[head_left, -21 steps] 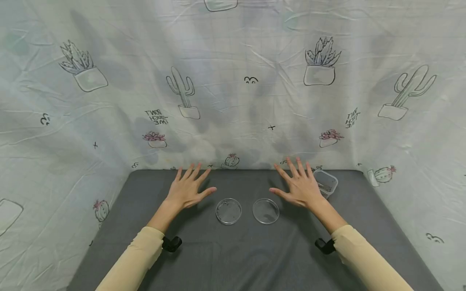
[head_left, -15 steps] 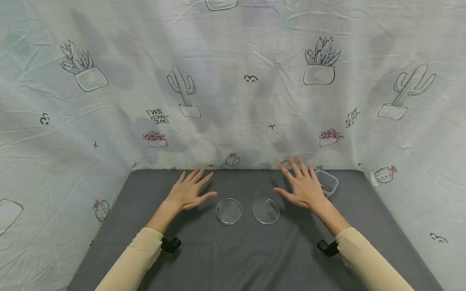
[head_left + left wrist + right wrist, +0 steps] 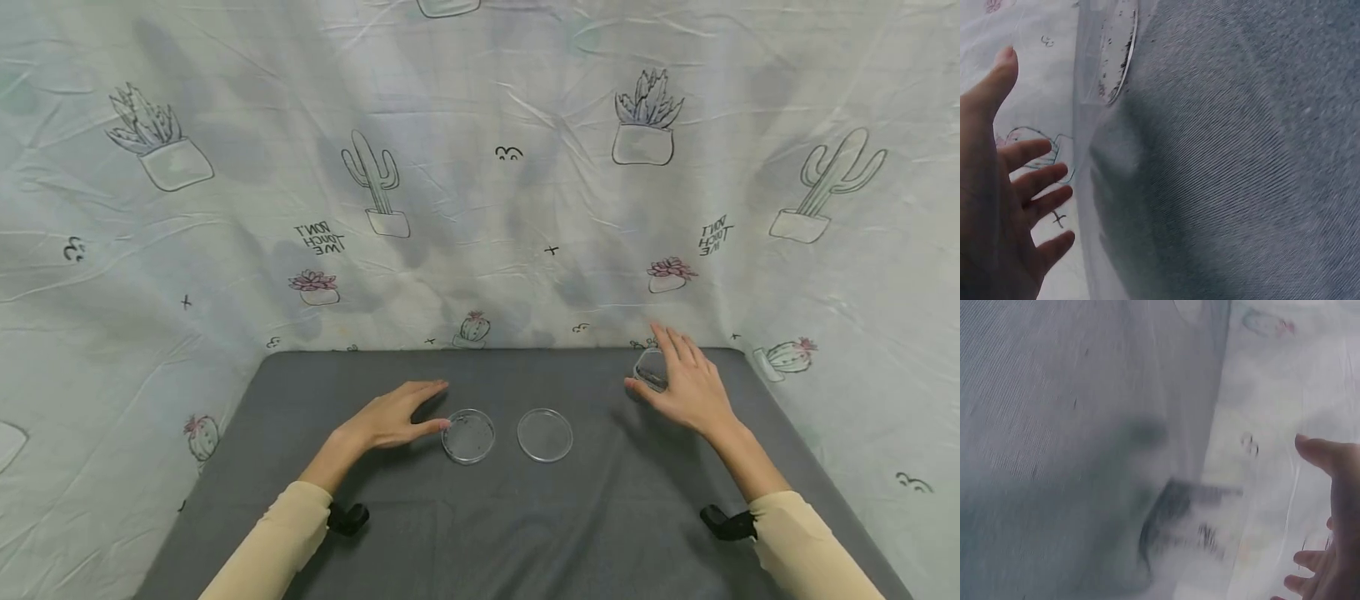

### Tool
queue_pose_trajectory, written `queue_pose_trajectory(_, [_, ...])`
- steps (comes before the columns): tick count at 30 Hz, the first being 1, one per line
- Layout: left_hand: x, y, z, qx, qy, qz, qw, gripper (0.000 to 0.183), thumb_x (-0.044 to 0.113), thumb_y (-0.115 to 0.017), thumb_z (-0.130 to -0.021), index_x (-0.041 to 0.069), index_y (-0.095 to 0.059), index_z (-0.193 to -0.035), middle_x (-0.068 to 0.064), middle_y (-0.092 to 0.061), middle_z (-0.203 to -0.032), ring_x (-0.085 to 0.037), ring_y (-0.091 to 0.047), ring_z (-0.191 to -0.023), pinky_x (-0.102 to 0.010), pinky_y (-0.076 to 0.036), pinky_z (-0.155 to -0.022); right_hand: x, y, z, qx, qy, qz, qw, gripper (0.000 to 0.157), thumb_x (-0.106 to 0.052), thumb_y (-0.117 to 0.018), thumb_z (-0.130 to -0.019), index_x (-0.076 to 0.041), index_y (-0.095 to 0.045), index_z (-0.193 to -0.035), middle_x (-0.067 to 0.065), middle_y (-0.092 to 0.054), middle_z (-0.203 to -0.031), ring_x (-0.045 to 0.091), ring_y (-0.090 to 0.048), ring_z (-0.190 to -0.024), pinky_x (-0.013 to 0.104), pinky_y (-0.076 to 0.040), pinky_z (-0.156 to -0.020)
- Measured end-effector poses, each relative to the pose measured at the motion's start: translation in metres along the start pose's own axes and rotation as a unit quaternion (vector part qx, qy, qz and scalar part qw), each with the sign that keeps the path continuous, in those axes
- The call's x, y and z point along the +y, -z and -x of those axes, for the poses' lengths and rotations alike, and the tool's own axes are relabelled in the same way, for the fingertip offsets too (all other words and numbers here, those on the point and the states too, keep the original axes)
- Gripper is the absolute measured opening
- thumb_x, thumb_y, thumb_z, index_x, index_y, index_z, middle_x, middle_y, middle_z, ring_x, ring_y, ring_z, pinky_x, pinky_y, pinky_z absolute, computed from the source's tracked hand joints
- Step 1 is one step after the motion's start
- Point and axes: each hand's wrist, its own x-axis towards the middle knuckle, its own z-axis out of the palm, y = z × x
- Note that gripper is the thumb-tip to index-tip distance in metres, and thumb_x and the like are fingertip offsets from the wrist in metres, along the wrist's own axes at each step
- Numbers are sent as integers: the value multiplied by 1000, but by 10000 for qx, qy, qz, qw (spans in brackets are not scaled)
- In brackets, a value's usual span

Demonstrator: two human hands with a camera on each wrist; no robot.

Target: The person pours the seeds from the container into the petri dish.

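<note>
In the head view my left hand (image 3: 386,417) hovers at the left of a clear petri dish (image 3: 468,437), its thumb tip overlapping the rim. The fingers are extended and hold nothing. Small dark specks show in this dish, also in the left wrist view, where the dish (image 3: 1117,53) is cut by the top edge. Farther right, my right hand (image 3: 690,387) reaches over a small clear plastic box (image 3: 649,367), fingers straight and thumb apart. Dark slender contents lie in the box, partly hidden by the hand. The right wrist view shows the box (image 3: 1175,528) blurred, below the thumb.
A second round clear dish (image 3: 545,435) lies right of the speckled one. Both stand on a grey cloth-covered table (image 3: 487,533). White sheeting (image 3: 465,208) printed with cacti rises behind and along both sides.
My right hand has moved right, to the plastic box. My left hand has turned inward, its spread fingers drawing together and its thumb reaching the speckled dish.
</note>
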Motion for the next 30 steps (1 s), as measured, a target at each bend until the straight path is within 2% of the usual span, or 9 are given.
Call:
queue_pose_trajectory(3, [3, -5, -1, -135, -7, 320, 9994, 84, 62, -65, -103, 16, -41, -169, -12, -44, -173, -40, -42, -161, -72, -40, -124, 19, 6, 3, -251, -361, -403, 9982, 117, -61, -76, -95, -15, -7, -177, 36, -29, -172, 65, -31, -152, 86, -33, -110])
queue_pose_trajectory(7, [5, -12, -3, -137, -182, 570, 9981, 89, 59, -74, -99, 13, -43, -168, -13, -46, -172, -41, -43, -160, -69, -38, -127, 45, 9, 6, -577, -790, -962, 9905, 123, -61, -75, -96, -10, 3, -176, 39, -19, -174, 70, -27, -152, 87, -30, -112])
queue_pose_trajectory(11, [5, -19, -5, -65, -461, 794, 9958, 90, 54, -81, -95, 9, -46, -166, -14, -49, -169, -42, -44, -159, -69, -36, -129, 65, 6, 8, -800, -1066, -1436, 9806, 127, -55, -79, -95, -2, 6, -174, 44, -18, -172, 70, -28, -151, 86, -32, -113])
queue_pose_trajectory(15, [4, -26, -7, -14, -627, 1037, 9926, 91, 49, -86, -92, 7, -49, -163, -16, -51, -168, -42, -47, -157, -67, -41, -126, 77, 1, 8, -1110, -1253, -1855, 9683, 129, -51, -81, -95, 2, 7, -173, 46, -19, -170, 71, -31, -149, 82, -35, -117])
queue_pose_trajectory(19, [4, -30, -10, 76, -689, 1119, 9913, 91, 46, -90, -90, 6, -51, -162, -16, -54, -166, -40, -51, -154, -65, -46, -122, 86, -4, 5, -1228, -1322, -2280, 9568, 126, -45, -83, -96, 6, 4, -172, 47, -20, -169, 71, -35, -148, 76, -38, -120])
queue_pose_trajectory(24, [3, -30, -13, 160, -748, 1137, 9906, 88, 43, -92, -88, 5, -55, -159, -16, -57, -162, -40, -54, -152, -63, -48, -121, 95, -14, -2, -1139, -1241, -2804, 9450, 114, -32, -86, -96, 11, -10, -170, 43, -27, -170, 64, -36, -153, 68, -39, -124])
queue_pose_trajectory(30, [2, -30, -17, 157, -773, 1203, 9896, 83, 40, -92, -89, 6, -57, -157, -15, -60, -160, -37, -56, -151, -61, -48, -121, 99, -20, -11, -1141, -1156, -2968, 9410, 99, -29, -85, -98, 9, -25, -167, 40, -37, -167, 58, -44, -151, 55, -43, -120])
